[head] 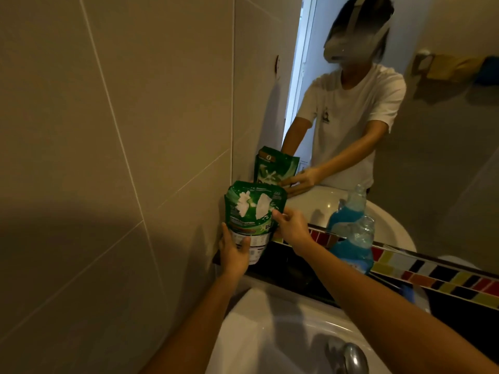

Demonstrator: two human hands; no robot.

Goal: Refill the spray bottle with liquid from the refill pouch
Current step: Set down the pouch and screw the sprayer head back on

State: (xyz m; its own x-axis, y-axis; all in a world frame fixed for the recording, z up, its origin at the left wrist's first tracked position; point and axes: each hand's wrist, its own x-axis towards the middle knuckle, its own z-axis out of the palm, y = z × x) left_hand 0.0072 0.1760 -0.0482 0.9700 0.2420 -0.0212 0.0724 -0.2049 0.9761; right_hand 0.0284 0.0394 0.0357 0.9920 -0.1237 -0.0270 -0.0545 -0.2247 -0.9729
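The soft green plastic refill pouch (252, 215) is being held upright at the wall corner, its base cupped by the left hand (234, 251) and its side pinched by the right hand (290, 228). The clear, uncapped spray bottle of blue liquid (355, 245) is standing near on the dark counter (291, 268). Liquid is likely to be spilled if the limp pouch is squeezed or tipped away from the narrow neck.

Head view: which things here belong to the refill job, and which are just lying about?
Job:
- green plastic refill pouch, held by left hand and right hand
- clear bottle of blue liquid, top open

Lying about:
- white basin
- metal tap
- wall mirror
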